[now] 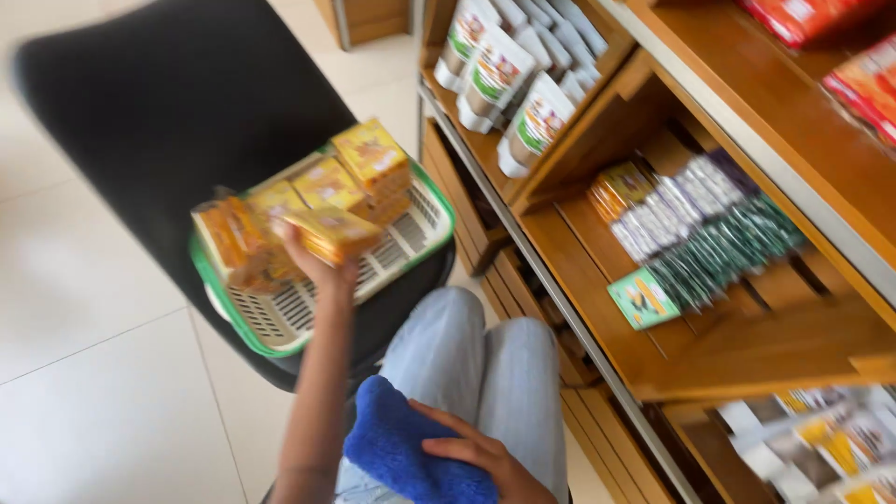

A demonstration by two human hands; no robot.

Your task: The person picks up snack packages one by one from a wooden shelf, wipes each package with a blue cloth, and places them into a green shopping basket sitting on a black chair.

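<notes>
A person seated before a wooden display shelf (597, 308) grips a flat yellow-orange packet (331, 233) in the left hand (317, 266), fingers wrapped under its lower edge, holding it just above a green-rimmed white slotted plastic basket (280, 322). The basket rests on a black chair seat (159, 112) to the left of the shelf and holds more yellow-orange packets (359, 173), some stacked at its far end and some leaning at its left end. The right hand (476, 453) lies on a blue fluffy cloth (401, 448) spread over the person's lap, fingers loosely bent over the fabric and pressing on it rather than clutching it. Pale blue jeans (476, 359) cover the knees, which point toward the shelf. On the shelf's middle tier, a row of green and silver packets (700, 243) stands on edge, with white stand-up pouches (513, 84) on the tier above and red bags (803, 19) on the top board. Pale floor tiles (93, 392) lie left of the shelf.
</notes>
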